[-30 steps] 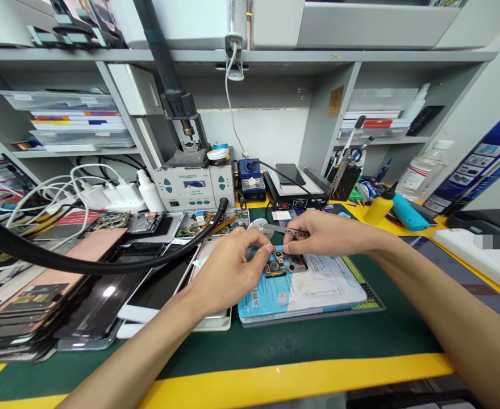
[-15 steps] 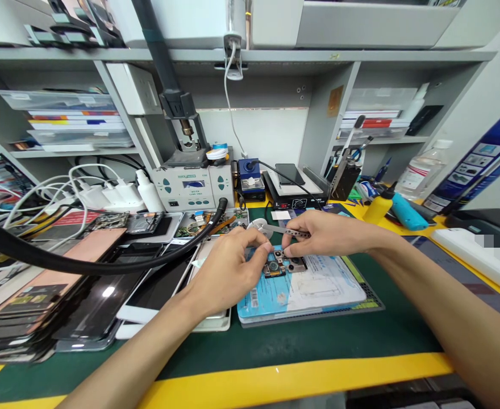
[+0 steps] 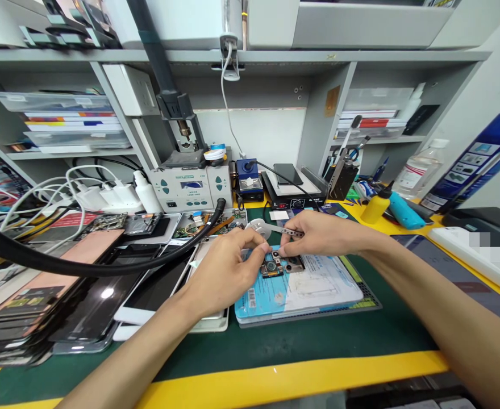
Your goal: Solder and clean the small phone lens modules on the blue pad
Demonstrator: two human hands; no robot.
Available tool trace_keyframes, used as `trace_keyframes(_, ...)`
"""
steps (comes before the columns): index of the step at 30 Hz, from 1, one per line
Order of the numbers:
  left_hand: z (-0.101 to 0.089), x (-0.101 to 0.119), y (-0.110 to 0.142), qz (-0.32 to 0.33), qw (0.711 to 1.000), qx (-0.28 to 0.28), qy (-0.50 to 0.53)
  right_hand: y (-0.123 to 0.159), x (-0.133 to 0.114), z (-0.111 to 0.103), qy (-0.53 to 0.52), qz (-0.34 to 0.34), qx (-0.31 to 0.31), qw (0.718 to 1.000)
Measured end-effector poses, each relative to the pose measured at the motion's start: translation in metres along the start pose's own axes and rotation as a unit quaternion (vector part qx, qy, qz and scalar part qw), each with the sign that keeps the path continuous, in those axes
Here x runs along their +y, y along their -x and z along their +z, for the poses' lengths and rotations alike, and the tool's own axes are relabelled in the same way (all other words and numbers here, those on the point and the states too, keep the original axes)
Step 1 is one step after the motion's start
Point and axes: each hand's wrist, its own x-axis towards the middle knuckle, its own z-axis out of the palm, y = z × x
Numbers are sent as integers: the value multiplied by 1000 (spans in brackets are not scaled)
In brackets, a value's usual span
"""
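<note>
A small camera module (image 3: 280,264) lies on a light blue phone back (image 3: 301,287) in the middle of the green mat. My left hand (image 3: 226,272) pinches the module's left side with thumb and forefinger. My right hand (image 3: 320,233) is closed round metal tweezers (image 3: 282,230); their far end points left past a white round piece (image 3: 256,225). The fingertips of this hand touch the module's top edge.
A stack of phone screens (image 3: 41,301) fills the left. A black hose (image 3: 83,264) curves across them. A grey soldering station (image 3: 190,187), a heating plate (image 3: 295,193), a yellow bottle (image 3: 375,207) and a blue tool (image 3: 405,211) stand behind. The yellow bench edge (image 3: 275,380) is near me.
The view has shifted slightly, so everything sits a little more to the left. Both hands stay on the camera module with only small finger movements.
</note>
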Motion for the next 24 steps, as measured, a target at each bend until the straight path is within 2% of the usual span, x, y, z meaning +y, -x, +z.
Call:
trace_keyframes(9,0,4,0,12,1000,0,-18,0,0,1,-10,3,-5,1000)
trace_keyframes(14,-1,3,1,7,1000,12,-26,8,3,-11,10,-2,-2,1000)
trace_keyframes(19,-4,5,2,9,998,48,-32,19,11,-27,27,-5,-62,998)
trace_keyframes(24,-4,5,3,-3,999,37,-23,20,4,-21,56,-3,-84,995)
